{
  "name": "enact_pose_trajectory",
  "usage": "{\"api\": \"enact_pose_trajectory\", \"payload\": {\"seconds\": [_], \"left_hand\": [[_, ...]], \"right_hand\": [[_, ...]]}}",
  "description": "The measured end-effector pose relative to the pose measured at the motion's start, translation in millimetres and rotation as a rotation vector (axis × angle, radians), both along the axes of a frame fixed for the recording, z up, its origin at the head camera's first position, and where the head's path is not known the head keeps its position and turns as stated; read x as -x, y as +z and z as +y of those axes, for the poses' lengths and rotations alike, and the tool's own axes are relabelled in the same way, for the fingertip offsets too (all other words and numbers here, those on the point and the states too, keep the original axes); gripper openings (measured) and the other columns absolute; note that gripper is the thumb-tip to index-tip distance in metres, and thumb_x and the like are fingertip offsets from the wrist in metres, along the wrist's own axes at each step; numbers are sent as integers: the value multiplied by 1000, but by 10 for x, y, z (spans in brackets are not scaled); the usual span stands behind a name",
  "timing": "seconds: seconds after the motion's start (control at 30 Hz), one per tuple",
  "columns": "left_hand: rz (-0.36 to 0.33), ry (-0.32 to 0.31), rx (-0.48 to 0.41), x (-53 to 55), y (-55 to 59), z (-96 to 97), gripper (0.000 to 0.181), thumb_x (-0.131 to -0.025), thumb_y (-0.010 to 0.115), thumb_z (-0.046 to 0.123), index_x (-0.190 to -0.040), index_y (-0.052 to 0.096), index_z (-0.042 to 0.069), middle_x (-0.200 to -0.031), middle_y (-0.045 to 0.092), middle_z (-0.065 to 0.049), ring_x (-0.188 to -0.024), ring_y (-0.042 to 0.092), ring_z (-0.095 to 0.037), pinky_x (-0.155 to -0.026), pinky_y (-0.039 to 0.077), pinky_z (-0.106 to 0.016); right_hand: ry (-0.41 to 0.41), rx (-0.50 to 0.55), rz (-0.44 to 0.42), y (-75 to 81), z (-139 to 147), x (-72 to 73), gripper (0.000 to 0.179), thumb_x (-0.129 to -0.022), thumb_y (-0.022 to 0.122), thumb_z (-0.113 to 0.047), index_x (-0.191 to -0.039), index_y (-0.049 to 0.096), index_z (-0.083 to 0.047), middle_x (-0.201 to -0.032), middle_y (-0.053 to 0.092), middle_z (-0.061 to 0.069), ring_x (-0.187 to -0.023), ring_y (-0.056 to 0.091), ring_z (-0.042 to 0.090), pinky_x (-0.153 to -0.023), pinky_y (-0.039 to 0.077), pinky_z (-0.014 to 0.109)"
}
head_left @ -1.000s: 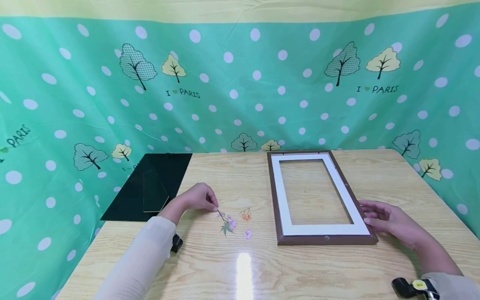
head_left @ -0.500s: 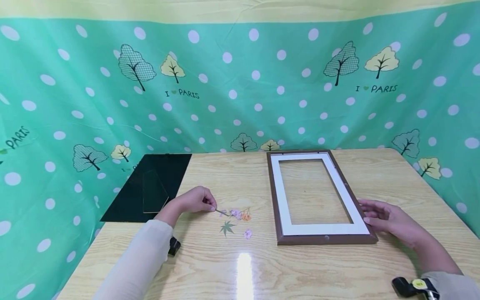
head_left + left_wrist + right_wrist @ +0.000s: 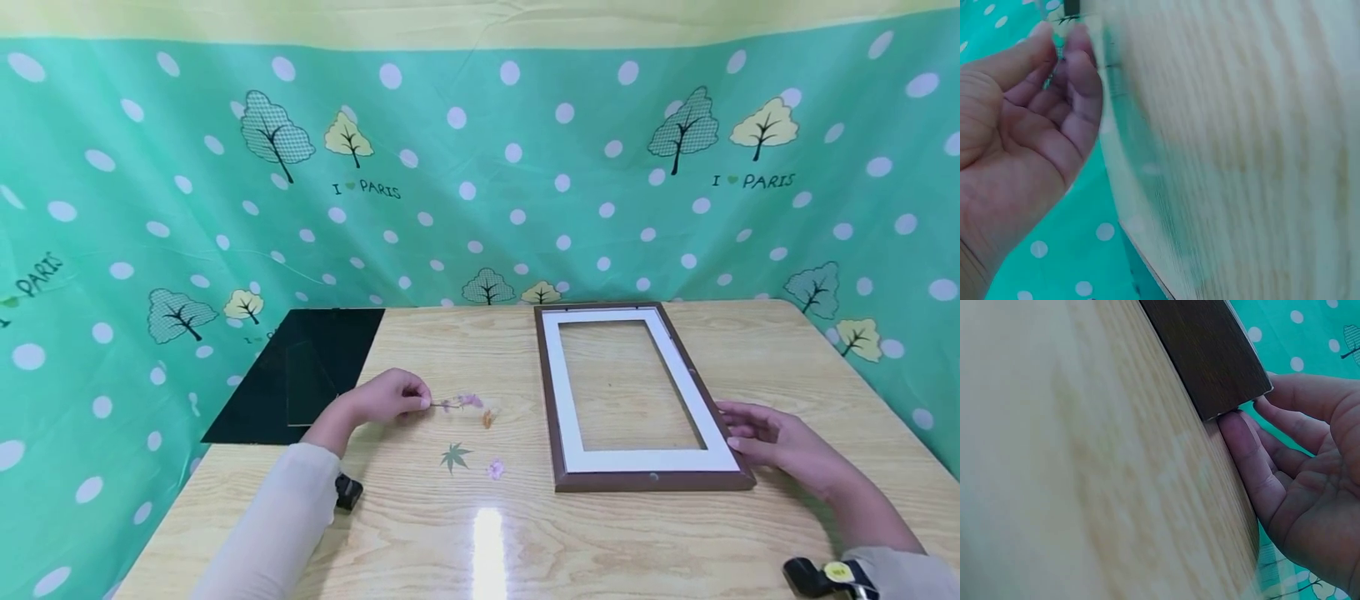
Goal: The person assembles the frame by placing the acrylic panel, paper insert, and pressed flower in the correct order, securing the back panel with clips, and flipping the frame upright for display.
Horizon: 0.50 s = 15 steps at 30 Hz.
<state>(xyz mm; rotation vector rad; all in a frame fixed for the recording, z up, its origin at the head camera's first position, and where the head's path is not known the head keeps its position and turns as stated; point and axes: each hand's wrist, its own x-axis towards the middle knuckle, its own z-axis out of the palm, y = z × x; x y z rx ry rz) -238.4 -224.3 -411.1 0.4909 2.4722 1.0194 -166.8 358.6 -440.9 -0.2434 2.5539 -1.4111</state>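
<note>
The left grip (image 3: 1029, 134) curls beside wood-grained tabletop (image 3: 1247, 150), dotted green cloth (image 3: 1072, 250) behind.

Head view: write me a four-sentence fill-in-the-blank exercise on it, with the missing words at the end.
The mat inside the brown frame is coloured ____. Of the frame and the black board, the left hand, pinching a flower sprig, is nearer the ____. The green leaf lies to the ____ of the loose pink flower. The number of hands touching the frame is ____.

Missing words: white; board; left; one.
</note>
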Motion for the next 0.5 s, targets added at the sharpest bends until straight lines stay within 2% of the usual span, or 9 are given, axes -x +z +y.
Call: {"api": "enact_pose_trajectory", "payload": {"seconds": [0.13, 0.23, 0.37, 0.5], "left_hand": [[-45, 48, -143, 8, 40, -8, 17, -99, 58, 12, -94, 66, -2, -80, 63, -11, -72, 57, -20, -71, 52, -33], [-55, 75, -222, 6, 67, 12, 16, -99, 59, 13, -95, 66, -2, -82, 63, -13, -74, 58, -21, -74, 53, -37], [-23, 119, -299, -10, 101, 104, 15, -97, 62, 16, -97, 67, 2, -83, 66, -13, -76, 60, -22, -77, 53, -42], [33, 177, -384, -32, 145, 248, 22, -95, 66, 16, -107, 67, -2, -92, 69, -17, -80, 65, -23, -80, 55, -41]], "right_hand": [[-3, -4, 2, 7, 5, -10, 65, -94, 66, -19, -145, 35, 8, -128, 54, 16, -99, 54, 0, -78, 50, 22], [-6, -6, 4, 7, 3, -12, 65, -94, 66, -19, -145, 35, 7, -129, 53, 18, -99, 54, 0, -79, 50, 22], [-11, -9, -1, 0, 0, -14, 65, -94, 66, -19, -145, 36, 7, -131, 52, 20, -98, 54, 0, -78, 50, 22], [-9, -18, 2, -13, 2, -7, 65, -94, 66, -20, -146, 36, 6, -132, 51, 21, -99, 54, -1, -79, 50, 21]]}}
